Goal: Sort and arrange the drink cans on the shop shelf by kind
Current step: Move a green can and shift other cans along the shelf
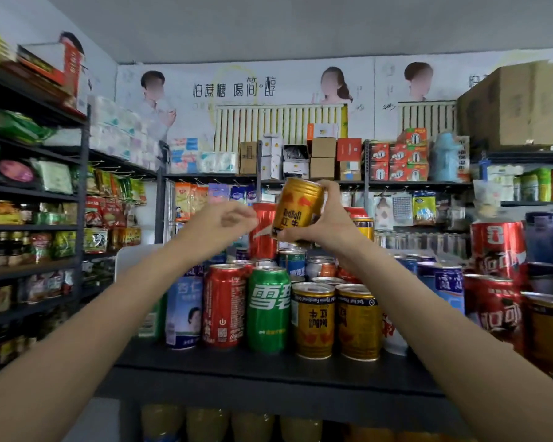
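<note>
The right hand (328, 218) grips a gold Red Bull can (297, 209), tilted and raised above the cans on the dark shelf (268, 368), its fingers (329, 189) curled over the can's top rim and its thumb under the base. Just left of those fingers the left hand (224, 226) hangs with loosely curled fingers, holding nothing, near the can; whether it touches is unclear. Below the fingers stand 2 upside-down gold cans (336, 320), a green can (268, 309) and a red can (224, 306)

Cans (268, 311) on shelf (268, 368), crowded
</note>
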Tool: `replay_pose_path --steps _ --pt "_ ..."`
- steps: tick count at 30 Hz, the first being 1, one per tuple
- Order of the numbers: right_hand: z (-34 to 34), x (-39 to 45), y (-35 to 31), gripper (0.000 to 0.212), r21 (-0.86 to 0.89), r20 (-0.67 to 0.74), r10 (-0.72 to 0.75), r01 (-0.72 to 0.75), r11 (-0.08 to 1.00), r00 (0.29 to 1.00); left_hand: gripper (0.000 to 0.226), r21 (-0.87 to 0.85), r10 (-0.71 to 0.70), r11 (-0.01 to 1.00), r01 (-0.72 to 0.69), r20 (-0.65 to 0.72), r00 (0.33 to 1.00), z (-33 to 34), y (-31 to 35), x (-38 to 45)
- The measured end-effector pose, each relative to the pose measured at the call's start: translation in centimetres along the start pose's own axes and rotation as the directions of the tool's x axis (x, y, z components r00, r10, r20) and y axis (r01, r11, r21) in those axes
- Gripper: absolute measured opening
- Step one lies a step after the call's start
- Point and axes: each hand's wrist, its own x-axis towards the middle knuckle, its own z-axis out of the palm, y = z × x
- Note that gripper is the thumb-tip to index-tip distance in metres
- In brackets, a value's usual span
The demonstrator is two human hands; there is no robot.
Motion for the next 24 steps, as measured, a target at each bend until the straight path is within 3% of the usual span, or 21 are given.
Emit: replay_pose_path --steps 2,4,7,12,16,19,24 --pt "-0.1 1.0 1.0 0.099 -0.062 -0.015 0.031 -0.032 0.998 0.999 0.039 0.136 0.008 0.99 -0.036 0.203 0.979 0.8 -1.6 -0.8" --pt "-0.2 1.6 1.9 0.101 -0.086 -0.025 0.056 -0.058 0.995 0.998 0.046 0.256 0.008 0.963 -0.085 0.29 0.957 2.1 -2.7 -1.0" --pt "-0.6 1.7 2.6 0.096 -0.152 -0.031 0.03 -0.035 0.988 0.999 0.027 0.285 0.057 0.949 -0.135 0.266 0.962 3.6 -3.3 -0.9" --pt "-1.6 1.0 2.8 0.093 -0.553 0.04 -0.038 0.054 0.832 0.998 0.026 0.275 0.081 0.949 -0.156 0.269 0.96 3.9 -2.8 -0.7" --pt "-2.0 0.4 4.2 0.097 -0.608 0.006 -0.003 0.006 0.794 1.0 0.035 0.368 0.055 0.919 -0.141 0.235 0.971 4.8 -2.3 -0.6" --pt "-1.7 0.3 4.8 0.098 -0.63 -0.017 0.0 -0.01 0.776 1.0 0.033 0.344 0.047 0.93 -0.127 0.233 0.971 4.8 -2.0 -0.3" --pt "-1.1 0.3 5.6 0.099 -0.795 -0.007 -0.03 0.012 0.607 1.0 0.027 0.29 -0.029 0.954 -0.07 0.325 0.945 3.9 -2.1 0.2"
